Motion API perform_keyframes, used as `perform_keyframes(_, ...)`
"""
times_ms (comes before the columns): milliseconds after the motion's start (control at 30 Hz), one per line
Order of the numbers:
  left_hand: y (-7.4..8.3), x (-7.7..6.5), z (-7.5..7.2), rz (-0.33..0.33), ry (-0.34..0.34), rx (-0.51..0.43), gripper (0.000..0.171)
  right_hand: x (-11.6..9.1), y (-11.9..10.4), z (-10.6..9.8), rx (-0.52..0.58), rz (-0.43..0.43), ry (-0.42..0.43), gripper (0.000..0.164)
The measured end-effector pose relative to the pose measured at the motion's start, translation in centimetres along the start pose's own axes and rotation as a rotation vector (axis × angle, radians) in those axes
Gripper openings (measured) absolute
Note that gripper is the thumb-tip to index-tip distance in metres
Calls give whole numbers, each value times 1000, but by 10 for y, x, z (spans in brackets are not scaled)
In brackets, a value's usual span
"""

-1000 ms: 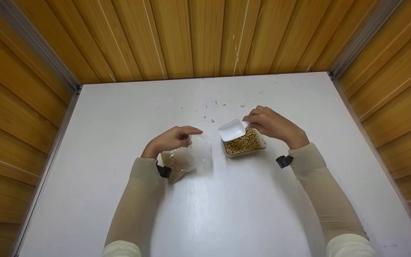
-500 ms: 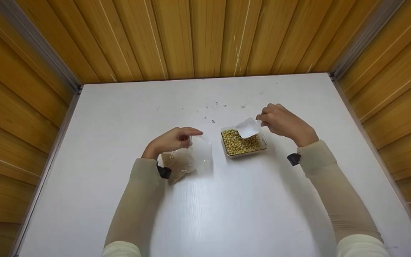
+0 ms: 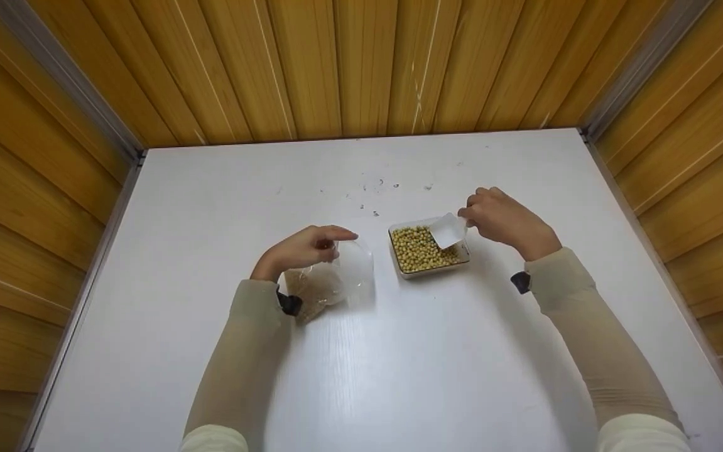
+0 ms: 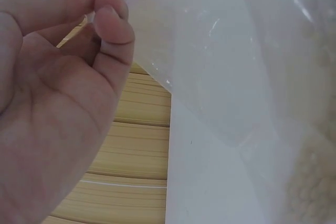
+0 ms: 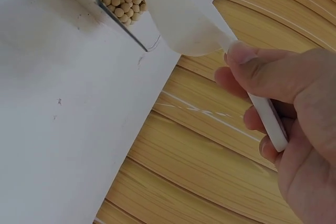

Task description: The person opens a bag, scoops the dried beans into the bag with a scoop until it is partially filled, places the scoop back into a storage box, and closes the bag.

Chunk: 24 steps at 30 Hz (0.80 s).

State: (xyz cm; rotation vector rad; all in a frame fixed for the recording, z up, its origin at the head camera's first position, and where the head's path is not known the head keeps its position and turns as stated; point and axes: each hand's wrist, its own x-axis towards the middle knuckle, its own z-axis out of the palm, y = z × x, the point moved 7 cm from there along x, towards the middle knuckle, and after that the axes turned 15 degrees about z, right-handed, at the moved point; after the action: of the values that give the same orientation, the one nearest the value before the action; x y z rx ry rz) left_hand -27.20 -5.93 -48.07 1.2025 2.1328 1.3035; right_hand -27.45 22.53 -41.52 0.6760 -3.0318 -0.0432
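Observation:
My left hand pinches the top of a clear plastic bag, whose lower part holds beige beans in the left wrist view. To its right stands a clear rectangular container filled with round yellowish soybeans. My right hand grips the handle of a white scoop, thumb along the handle in the right wrist view. The scoop's bowl is tilted down at the container's right part and covers some of the soybeans there. What the bowl holds is hidden.
Both stand on a white table. Small dark specks mark its surface behind the container. Yellow wood-look panels wall the table at the back and both sides.
The scoop has moved right, from the container's left back corner to its right side, and has dipped toward the soybeans. My left hand and the bag have stayed nearly still.

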Motion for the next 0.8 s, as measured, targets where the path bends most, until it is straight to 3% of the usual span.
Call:
perform_keyframes(433, -2, -2, 1, -17, 0, -32, 43, -5, 13, 10, 53, -11, -7, 19)
perform_keyframes(800, -2, -1, 3, -10, -7, -22, 44, -5, 5, 3, 18, -32, 10, 17)
